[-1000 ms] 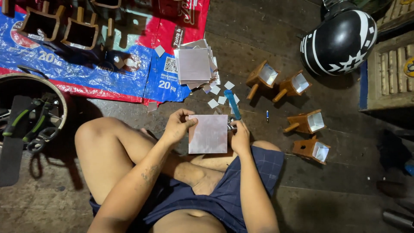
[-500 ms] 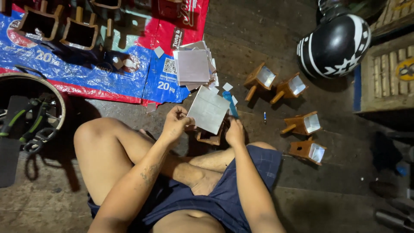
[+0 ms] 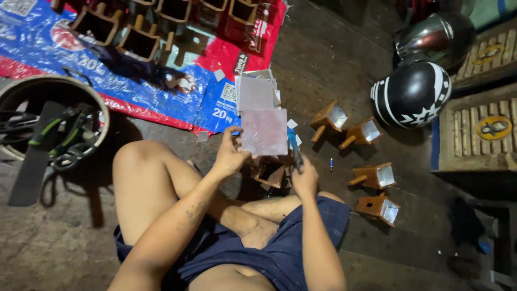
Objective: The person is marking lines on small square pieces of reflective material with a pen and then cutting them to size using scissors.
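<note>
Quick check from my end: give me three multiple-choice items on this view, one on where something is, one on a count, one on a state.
1. Where does the helmet lie? A on the sack; B on the floor at upper right; C in the basket.
2. How many small wooden boxes with shiny insides lie to the right of the hands? A two; B four; C seven.
3. The square sheet is: A held up by the left hand; B flat on the stack; C folded.

B, dark floor beside it; B, four show; A, fingers pinch its edge.
</note>
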